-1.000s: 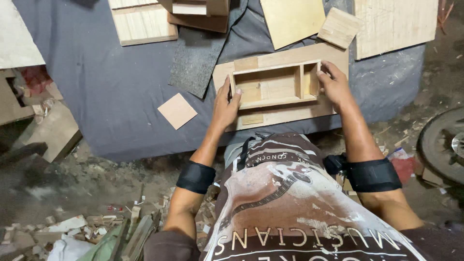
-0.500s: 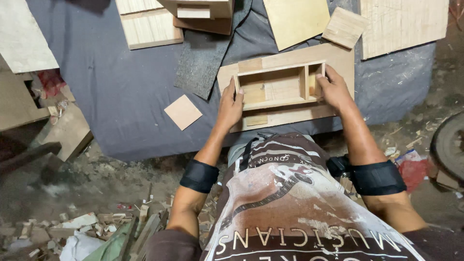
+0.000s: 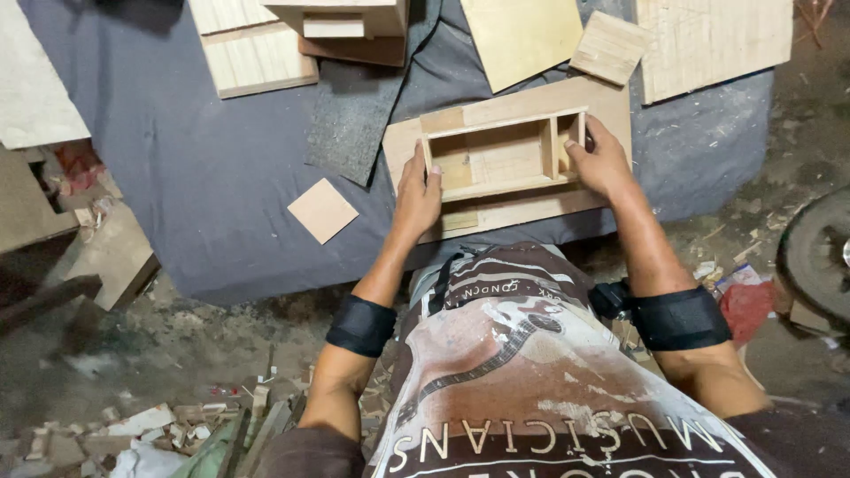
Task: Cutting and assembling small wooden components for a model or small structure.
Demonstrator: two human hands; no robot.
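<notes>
I see a small open wooden frame [image 3: 503, 155], a shallow box with one divider near its right end, lying on a flat plywood board [image 3: 611, 102]. The board rests on a dark grey cloth [image 3: 212, 177] spread over the floor.

My left hand [image 3: 418, 190] sits at the frame's left end, fingers laid against the end wall and thumb near the front rail, its grip pressed onto the wood. My right hand [image 3: 602, 164] holds the right end, fingers curled over the end wall by the divider, its grip closed on the frame. Both hands touch the frame, one at each end, and it lies flat between them.

A small square offcut [image 3: 322, 210] lies on the cloth to the left of my left hand, apart from the board. A dark rough sheet [image 3: 354, 115] lies beyond it, its corner near the board's left edge. Further up are a pale slatted panel [image 3: 257, 57], a stack of wooden pieces [image 3: 341, 22], a yellowish plywood square [image 3: 522, 35], a small block [image 3: 609, 46] and a large pale panel [image 3: 717, 40]. Wood scraps [image 3: 159, 425] litter the floor at lower left. A black band [image 3: 361, 325] wraps each forearm.
</notes>
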